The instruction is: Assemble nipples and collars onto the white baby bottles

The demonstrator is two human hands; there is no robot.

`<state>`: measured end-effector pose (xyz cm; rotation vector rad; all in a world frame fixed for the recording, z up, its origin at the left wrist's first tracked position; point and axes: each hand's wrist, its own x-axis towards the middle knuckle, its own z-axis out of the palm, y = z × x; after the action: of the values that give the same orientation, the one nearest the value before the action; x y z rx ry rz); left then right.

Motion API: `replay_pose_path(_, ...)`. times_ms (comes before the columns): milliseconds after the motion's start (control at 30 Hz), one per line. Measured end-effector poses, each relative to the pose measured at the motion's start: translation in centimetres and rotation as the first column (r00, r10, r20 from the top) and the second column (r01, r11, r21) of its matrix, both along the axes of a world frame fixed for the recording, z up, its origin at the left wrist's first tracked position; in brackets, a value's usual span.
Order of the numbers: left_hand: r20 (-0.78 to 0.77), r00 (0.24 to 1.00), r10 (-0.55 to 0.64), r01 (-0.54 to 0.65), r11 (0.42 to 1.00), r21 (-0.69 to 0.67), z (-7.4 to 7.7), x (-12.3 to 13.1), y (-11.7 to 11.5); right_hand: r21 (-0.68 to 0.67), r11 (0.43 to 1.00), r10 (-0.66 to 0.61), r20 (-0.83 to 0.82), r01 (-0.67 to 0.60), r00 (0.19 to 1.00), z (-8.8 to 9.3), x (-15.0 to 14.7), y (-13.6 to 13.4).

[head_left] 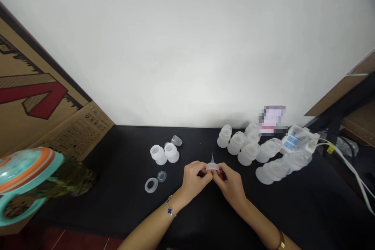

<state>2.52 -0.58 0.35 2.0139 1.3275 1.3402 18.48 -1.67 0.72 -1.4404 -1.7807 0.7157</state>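
Over the front middle of the black table, my left hand [195, 179] and my right hand [230, 183] pinch one translucent bottle collar [212, 166] from either side. A nipple with a thin, pointed tip rises from its top. To the left of my left hand lie a loose collar ring [151, 185] and a clear nipple [161, 176]. Behind them stand open white baby bottles [158, 154], with a clear cap [176, 140] beside them. Several capped baby bottles [249, 154] are grouped to the right, beyond my right hand.
A large jug with a turquoise and orange lid [32, 168] stands at the left, near a cardboard box [41, 97]. At the right are a clear plastic package [293, 140], white cables [348, 164] and a blurred pink card [272, 119]. A white wall [187, 47] rises behind the table.
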Motion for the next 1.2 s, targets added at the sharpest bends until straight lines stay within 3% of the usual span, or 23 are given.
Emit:
replay_pose_path(267, -0.026, 1.0, -0.011, 0.011, 1.0, 0.009, 0.23, -0.07, -0.01, -0.016, 0.998, 0.057, -0.092, -0.058, 0.994, 0.62, 0.08, -0.09)
replay_pose_path(500, 0.044, 0.997, -0.059, 0.059, 0.998, -0.016, 0.53, -0.02, -0.04, -0.019, 0.997, 0.071, -0.137, -0.074, 0.988, 0.82, 0.09, -0.1)
replay_pose_path(1000, 0.135, 0.991, 0.008, -0.006, 1.0, -0.019, 0.72, -0.09, -0.05, -0.009, 0.998, 0.068, -0.109, -0.069, 0.992, 0.79, -0.13, -0.38)
replay_pose_path(1200, 0.09, 0.996, -0.006, 0.011, 0.999, -0.05, 0.59, -0.14, -0.13, 0.025, 0.999, 0.042, -0.094, -0.039, 0.995, 0.66, -0.04, -0.28)
